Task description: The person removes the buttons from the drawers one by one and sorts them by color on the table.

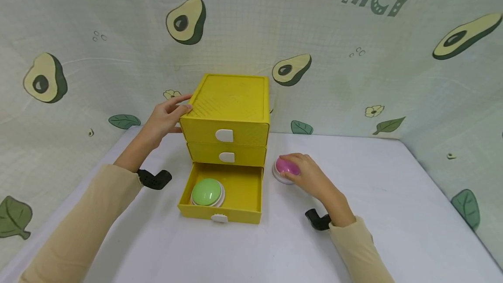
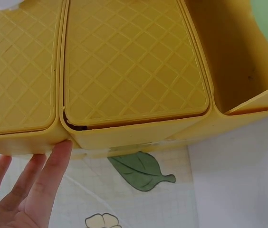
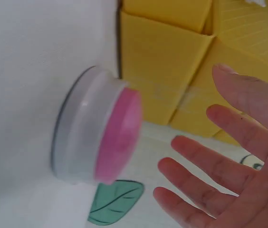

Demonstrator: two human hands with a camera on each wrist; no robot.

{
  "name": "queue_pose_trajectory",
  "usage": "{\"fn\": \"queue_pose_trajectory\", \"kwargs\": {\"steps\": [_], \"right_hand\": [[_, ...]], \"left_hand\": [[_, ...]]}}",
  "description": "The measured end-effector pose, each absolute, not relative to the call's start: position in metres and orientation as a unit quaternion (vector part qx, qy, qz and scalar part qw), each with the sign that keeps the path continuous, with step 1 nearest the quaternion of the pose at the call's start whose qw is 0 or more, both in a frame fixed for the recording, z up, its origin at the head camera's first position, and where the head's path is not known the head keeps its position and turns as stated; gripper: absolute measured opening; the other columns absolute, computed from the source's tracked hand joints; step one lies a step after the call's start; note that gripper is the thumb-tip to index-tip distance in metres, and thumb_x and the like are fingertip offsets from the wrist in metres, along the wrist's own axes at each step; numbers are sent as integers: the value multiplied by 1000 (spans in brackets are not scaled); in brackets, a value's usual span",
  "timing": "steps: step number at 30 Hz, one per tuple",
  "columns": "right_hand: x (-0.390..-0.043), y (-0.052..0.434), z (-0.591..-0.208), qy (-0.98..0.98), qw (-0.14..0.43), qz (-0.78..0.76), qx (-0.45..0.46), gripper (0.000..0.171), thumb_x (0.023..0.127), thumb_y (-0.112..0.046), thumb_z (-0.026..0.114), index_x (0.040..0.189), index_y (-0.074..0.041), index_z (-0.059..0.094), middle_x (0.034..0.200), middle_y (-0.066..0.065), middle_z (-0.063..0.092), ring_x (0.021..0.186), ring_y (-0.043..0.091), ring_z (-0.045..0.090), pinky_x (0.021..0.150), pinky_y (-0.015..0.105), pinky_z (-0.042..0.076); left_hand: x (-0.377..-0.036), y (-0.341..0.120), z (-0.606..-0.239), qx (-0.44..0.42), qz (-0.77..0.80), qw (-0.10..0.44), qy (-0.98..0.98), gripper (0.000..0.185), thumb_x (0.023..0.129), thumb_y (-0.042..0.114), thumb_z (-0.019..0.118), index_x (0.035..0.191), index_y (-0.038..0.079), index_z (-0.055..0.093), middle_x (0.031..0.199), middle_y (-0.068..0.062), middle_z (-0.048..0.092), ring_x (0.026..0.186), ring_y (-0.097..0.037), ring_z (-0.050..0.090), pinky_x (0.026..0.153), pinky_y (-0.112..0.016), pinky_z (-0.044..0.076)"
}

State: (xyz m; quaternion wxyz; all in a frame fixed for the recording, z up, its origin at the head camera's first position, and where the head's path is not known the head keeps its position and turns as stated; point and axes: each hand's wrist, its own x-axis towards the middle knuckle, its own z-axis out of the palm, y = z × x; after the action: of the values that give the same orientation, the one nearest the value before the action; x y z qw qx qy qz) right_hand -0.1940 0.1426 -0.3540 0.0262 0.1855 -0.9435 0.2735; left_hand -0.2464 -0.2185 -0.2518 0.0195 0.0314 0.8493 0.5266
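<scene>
Head view, right hand [image 1: 310,176] overlapping pink button [image 1: 287,166], left hand [image 1: 165,117] splayed, right wrist, gap, fingers [image 3: 205,159] apart

White desk [image 1: 393,178]. Pale printed cloth [image 1: 235,34] hangs behind it and along both sides: head view shows 4 halved avocados [image 1: 186,20], green leaves [image 1: 124,121], 2 small flowers [image 1: 374,111]. Green lettering [image 1: 376,3] sits top left, top right.

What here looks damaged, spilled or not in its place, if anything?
In the left wrist view, the middle drawer shows a dark, ragged gap at its upper left corner, against the yellow casing. It may be chipped or badly seated; I cannot tell. Nothing looks spilled.
</scene>
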Motion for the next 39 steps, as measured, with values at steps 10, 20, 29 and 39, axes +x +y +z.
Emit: {"fn": "queue_pose_trajectory", "kwargs": {"steps": [10,20,29,39], "right_hand": [[-167,120,-325,-924,41,291,245,40,86,-25,66,123,-12,60,119,7,61,110,26,54,92,42,50],[-146,89,-320,-902,50,267,336,41,86,-24,67,125,-13,59,126,6,57,118,23,51,99,39,45],[-151,55,-328,-894,-20,267,360,48,88,-24,64,134,-17,51,139,11,45,126,27,43,105,42,39],[-157,22,-341,-897,-68,266,345,54,87,-24,66,137,-19,47,146,11,37,135,26,33,107,43,37]], "left_hand": [[-245,-219,-251,28,527,22,849,58,93,48,47,146,30,31,143,-15,40,119,-32,51,92,-48,49],[-245,-218,-252,29,527,17,849,59,93,48,47,146,29,31,142,-14,41,117,-31,53,91,-47,50],[-242,-219,-251,37,525,18,850,58,94,48,45,146,29,29,142,-16,40,114,-31,53,91,-47,50],[-245,-218,-251,38,532,24,846,58,94,46,45,147,28,28,143,-17,38,117,-32,51,92,-49,49]]}}
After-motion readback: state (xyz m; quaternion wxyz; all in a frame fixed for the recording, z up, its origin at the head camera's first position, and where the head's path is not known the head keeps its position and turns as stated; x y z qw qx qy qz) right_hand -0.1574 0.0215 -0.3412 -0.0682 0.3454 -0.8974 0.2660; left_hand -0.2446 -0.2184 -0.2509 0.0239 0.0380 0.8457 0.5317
